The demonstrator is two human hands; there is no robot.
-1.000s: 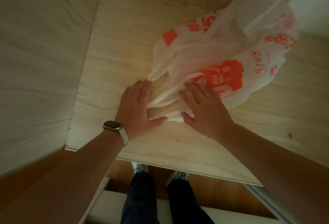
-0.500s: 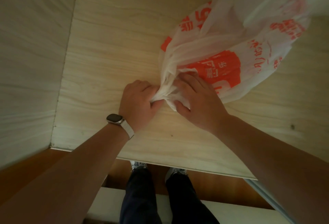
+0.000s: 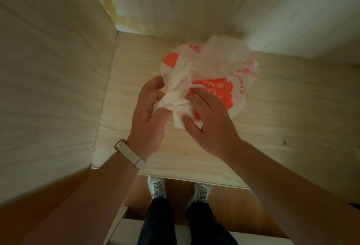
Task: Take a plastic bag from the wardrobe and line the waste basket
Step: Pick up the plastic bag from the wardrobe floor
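Note:
A white plastic bag (image 3: 218, 69) with orange print lies bunched on the pale wooden wardrobe shelf (image 3: 272, 120). Its twisted white mouth end is gathered between both of my hands. My left hand (image 3: 149, 116), with a watch on the wrist, curls around the twisted end from the left. My right hand (image 3: 209, 123) pinches the same end from the right, thumb underneath. The rest of the bag bulges toward the back wall. No waste basket is in view.
The wardrobe's left side panel (image 3: 58, 88) and back wall (image 3: 214, 1) close in the shelf. A yellowish stain marks the back left corner (image 3: 116, 16). Below the shelf edge are my shoes (image 3: 157, 187) on a brown floor and a white ledge (image 3: 132, 231).
My hands went from lying flat on the bag's mouth to gripping its twisted end. The bag has been pulled toward me and crumpled smaller. The view has tilted up, showing more of the back wall.

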